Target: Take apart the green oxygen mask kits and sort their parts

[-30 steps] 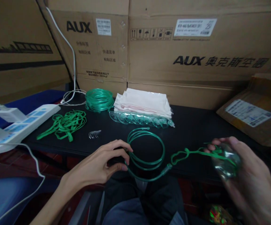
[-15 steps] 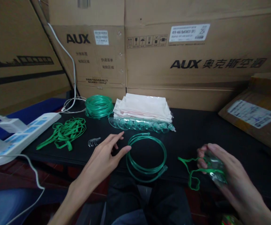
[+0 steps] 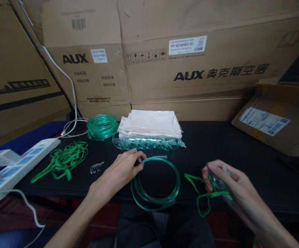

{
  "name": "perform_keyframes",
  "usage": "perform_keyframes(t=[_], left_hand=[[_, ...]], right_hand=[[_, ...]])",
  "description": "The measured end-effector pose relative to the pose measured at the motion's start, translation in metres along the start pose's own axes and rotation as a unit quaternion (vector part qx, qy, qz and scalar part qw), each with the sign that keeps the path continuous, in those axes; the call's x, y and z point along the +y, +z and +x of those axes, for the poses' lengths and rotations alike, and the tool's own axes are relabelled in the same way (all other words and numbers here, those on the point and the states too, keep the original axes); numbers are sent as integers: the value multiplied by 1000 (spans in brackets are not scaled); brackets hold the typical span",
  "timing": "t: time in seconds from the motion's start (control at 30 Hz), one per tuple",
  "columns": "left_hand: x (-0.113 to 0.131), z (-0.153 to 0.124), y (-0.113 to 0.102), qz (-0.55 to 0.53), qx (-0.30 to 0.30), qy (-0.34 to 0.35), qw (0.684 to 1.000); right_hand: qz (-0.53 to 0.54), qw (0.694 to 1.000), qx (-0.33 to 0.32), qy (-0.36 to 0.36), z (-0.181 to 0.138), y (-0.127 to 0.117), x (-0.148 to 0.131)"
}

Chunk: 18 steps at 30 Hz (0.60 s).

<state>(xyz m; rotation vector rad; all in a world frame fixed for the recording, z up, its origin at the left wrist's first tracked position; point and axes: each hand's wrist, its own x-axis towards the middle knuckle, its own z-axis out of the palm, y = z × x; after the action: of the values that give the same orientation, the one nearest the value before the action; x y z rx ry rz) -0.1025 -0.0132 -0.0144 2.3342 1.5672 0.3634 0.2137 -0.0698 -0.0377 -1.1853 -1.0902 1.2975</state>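
**Tube (image 3: 176,186) pinched at one side, mask (image 3: 218,182) held apart from it**

The tube is laid in loose loops on the table (image 3: 263,172), and its nearest loops seem to be carried past the front edge. Because of that overhang, it could be dragged into the lap (image 3: 131,222) by a light tug. The loops might also be sprung apart if the pinch were slackened, as no tie can be seen on them. The strap (image 3: 211,195), hung slack from the mask, could be snagged on the tube if the two were brought together. The clips (image 3: 96,168), left just beside the forearm, could be swept aside by it.

The left hand (image 3: 126,168) is stretched forward, back upward, with thumb and forefinger closed on the tube's upper left side; the other fingers are curled and partly hidden. The right hand (image 3: 220,181) is held well to the right, thumb uppermost, with its fingers wrapped around the mask. How hard the mask is squeezed cannot be told.
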Motion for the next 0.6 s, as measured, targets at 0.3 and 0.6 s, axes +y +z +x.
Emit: perform_keyframes(t=[0.3, 0.6], left_hand=[[6, -33, -5, 70, 79, -121, 987], [6, -42, -2, -106, -11, -138, 985]], right_hand=[[-23, 1000, 2, -1, 0, 3, -1], [-13, 984, -145, 99, -24, 2, -4]])
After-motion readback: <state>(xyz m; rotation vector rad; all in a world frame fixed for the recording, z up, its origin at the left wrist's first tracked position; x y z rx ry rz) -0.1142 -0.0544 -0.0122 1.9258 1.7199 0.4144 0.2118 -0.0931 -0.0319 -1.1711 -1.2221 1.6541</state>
